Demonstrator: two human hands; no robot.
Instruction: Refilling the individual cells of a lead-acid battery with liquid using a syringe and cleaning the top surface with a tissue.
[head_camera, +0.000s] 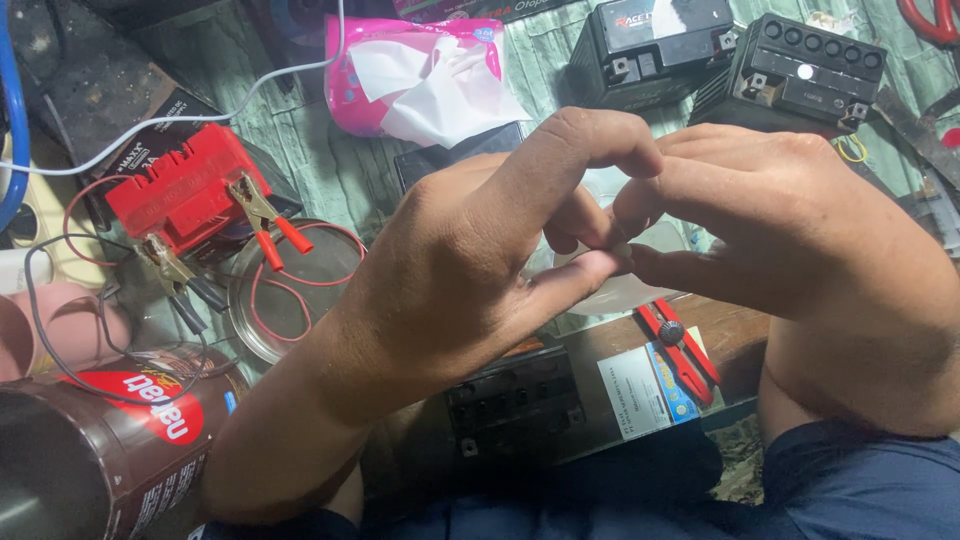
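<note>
My left hand (470, 260) and my right hand (800, 240) meet fingertip to fingertip in the middle of the view. Between the fingertips there is something small and pale (622, 250); what it is stays hidden by the fingers. Right behind the fingers lies a thin clear plastic piece (625, 290). Under my hands, a black battery (515, 400) with a white label rests near my lap, and red-handled pliers (680, 350) lie on it.
A red-topped battery (180, 185) with red and black clamps sits at the left, beside a round metal lid (295, 290). A brown tin (90, 450) stands front left. A pink tissue pack (420, 75) and two black batteries (800, 70) lie at the back.
</note>
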